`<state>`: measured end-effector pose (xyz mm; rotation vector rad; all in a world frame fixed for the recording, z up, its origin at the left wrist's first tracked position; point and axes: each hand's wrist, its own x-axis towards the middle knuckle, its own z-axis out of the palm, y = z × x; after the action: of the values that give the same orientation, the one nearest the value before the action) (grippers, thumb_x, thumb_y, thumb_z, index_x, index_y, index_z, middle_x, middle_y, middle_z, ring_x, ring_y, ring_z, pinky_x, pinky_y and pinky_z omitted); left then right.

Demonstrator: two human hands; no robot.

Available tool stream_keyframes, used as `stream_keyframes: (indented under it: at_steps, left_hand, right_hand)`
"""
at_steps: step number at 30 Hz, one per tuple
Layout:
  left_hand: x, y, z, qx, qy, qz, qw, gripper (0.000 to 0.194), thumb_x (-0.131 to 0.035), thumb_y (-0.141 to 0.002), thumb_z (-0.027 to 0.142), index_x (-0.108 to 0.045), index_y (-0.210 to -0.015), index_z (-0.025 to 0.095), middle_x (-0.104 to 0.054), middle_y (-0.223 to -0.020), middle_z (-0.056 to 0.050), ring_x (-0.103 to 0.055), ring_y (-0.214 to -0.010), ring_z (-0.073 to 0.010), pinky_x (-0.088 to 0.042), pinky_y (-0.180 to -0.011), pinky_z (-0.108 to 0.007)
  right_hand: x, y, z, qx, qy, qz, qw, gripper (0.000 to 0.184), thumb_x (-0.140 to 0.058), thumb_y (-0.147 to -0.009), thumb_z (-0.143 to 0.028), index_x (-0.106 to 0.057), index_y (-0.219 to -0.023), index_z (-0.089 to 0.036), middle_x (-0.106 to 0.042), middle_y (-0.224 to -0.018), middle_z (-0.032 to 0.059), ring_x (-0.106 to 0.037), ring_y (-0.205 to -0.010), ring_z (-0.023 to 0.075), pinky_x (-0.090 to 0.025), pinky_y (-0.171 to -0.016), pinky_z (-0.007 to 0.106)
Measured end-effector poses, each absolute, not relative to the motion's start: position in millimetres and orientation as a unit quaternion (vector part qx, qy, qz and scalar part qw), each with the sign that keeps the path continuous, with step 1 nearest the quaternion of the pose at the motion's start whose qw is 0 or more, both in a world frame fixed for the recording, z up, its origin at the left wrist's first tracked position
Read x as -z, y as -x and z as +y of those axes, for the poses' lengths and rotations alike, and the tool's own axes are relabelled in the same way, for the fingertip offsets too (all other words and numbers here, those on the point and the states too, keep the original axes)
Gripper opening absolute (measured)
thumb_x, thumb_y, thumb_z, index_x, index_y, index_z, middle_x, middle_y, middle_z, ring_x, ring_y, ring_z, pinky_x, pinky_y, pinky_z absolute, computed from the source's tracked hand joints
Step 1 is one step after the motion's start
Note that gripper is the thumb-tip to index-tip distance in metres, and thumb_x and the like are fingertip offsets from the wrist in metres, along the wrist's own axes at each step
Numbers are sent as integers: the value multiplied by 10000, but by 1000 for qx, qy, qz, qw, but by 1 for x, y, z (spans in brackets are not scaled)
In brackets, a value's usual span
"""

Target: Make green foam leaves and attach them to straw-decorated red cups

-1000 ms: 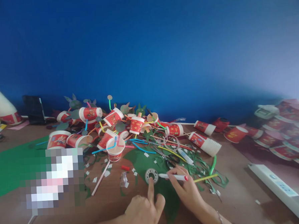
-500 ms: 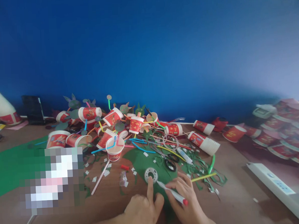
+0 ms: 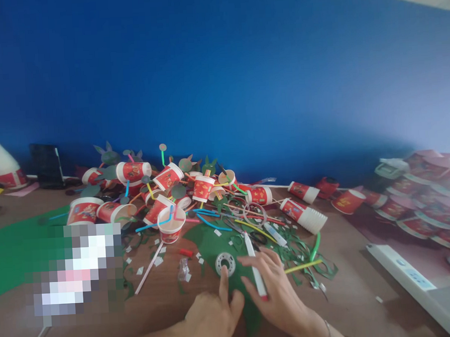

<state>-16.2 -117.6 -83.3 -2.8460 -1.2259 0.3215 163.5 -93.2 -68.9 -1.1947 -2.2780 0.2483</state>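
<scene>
My left hand [image 3: 212, 315] rests on the brown table with its forefinger stretched out, pressing the near edge of a small white tape roll [image 3: 225, 263]. The roll lies on a dark green paper sheet [image 3: 210, 242]. My right hand [image 3: 273, 289] lies just right of the roll, fingers spread, with a white marker with a red cap [image 3: 255, 272] held between them, its tip pointing away from me past the roll. Black-handled scissors [image 3: 251, 235] lie just beyond the marker tip.
A heap of red-and-white paper cups [image 3: 166, 191] with coloured straws and green cut-outs fills the table's middle. A cup stack [image 3: 303, 215] lies right of it. A white power strip [image 3: 415, 284] runs along the right. A green sheet [image 3: 14, 250] covers the left. Blue wall behind.
My right hand swung the marker around beside the roll, from lying sideways with the red cap to the right to pointing away from me. The left forefinger stayed on the roll.
</scene>
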Motion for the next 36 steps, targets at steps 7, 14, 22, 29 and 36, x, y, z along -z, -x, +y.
stream_keyframes:
  at_steps: [7,14,22,29,36]
  left_hand:
    - [80,21,-115,-110,925,-363,0,369,-416,-863,162,-421,-1224,85,-461,-1269,-372,-686,-586,-238,-547,-465,-339]
    - [63,27,-106,-56,927,-362,-86,430,-479,-791,128,-459,-1218,84,-521,-1266,-271,-676,-816,-294,-531,-533,-320]
    - [32,56,-67,110,788,-508,-330,249,-427,-819,133,-650,-868,232,-712,-854,13,-648,-803,-146,-433,-682,-209]
    - [35,50,-24,36,806,-529,-263,250,-546,-783,401,-688,-786,196,-704,-789,-48,-635,-765,-196,-400,-607,-234]
    - [36,23,7,-114,810,-505,-276,299,-715,-538,453,-709,-685,192,-683,-697,-58,-617,-676,-235,-445,-575,-273]
  right_hand:
    - [71,-137,-69,-161,478,-834,224,305,-584,-738,-156,-526,-1029,-225,-626,-1079,61,-523,-1086,250,-315,-1005,471]
    - [66,-141,-61,-166,461,-851,189,314,-582,-742,-147,-511,-1037,-226,-626,-1075,42,-545,-1074,225,-287,-1037,444]
    - [59,-138,-61,-170,475,-847,166,428,-587,-715,-139,-447,-1111,-220,-635,-1074,45,-555,-1088,230,-285,-1045,458]
    - [66,-140,-61,-155,483,-847,161,452,-620,-697,-157,-440,-1106,-223,-600,-1156,61,-533,-1118,252,-312,-1028,467]
    - [70,-141,-60,-153,490,-843,162,456,-629,-687,-167,-458,-1106,-226,-596,-1157,67,-496,-1159,281,-328,-1016,467]
